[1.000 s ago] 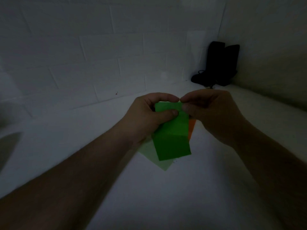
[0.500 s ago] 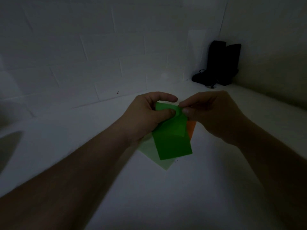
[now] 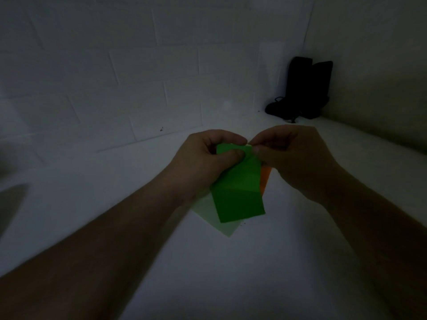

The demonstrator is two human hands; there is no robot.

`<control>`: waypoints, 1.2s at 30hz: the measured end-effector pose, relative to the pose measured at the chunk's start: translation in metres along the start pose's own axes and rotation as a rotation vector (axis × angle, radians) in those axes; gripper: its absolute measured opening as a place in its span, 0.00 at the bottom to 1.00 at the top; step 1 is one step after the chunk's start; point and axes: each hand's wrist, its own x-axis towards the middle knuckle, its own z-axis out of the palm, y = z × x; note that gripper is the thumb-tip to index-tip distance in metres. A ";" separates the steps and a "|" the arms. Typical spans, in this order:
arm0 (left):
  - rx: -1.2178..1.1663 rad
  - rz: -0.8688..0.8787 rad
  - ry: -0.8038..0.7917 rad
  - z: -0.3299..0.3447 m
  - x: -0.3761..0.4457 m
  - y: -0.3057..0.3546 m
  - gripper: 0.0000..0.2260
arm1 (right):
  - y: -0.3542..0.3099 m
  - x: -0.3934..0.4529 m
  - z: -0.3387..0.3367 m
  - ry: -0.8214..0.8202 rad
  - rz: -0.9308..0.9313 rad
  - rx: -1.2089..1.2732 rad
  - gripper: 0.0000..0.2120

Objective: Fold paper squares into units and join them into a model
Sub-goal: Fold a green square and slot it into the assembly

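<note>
Both hands still pinch green paper's top edge, sheet hanging below

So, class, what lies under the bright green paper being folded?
A pale green sheet and an orange sheet peek out beneath the bright green paper; their covered parts are hidden.
</note>
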 end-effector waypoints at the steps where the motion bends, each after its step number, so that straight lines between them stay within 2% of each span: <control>1: 0.015 0.010 -0.001 0.001 -0.001 0.000 0.08 | 0.000 0.000 0.000 -0.004 0.000 0.006 0.10; 4: 0.071 0.060 0.035 0.005 -0.001 0.000 0.09 | 0.001 0.000 0.000 -0.009 0.008 0.052 0.10; 11: -0.059 0.036 0.048 0.005 0.000 0.001 0.09 | 0.001 0.000 -0.003 -0.063 0.162 0.336 0.09; 20: -0.118 0.024 0.046 0.005 0.001 0.000 0.09 | 0.001 0.000 -0.003 -0.046 0.134 0.272 0.11; 29: -0.082 0.000 0.040 0.005 -0.001 0.000 0.09 | -0.002 -0.002 0.000 -0.085 0.116 0.157 0.18; 31: -0.073 -0.009 0.031 0.005 -0.001 0.001 0.13 | -0.003 -0.003 0.002 -0.085 0.117 0.141 0.19; 36: 0.044 -0.010 -0.003 0.004 -0.002 0.001 0.29 | -0.003 -0.004 0.003 -0.065 0.135 0.143 0.24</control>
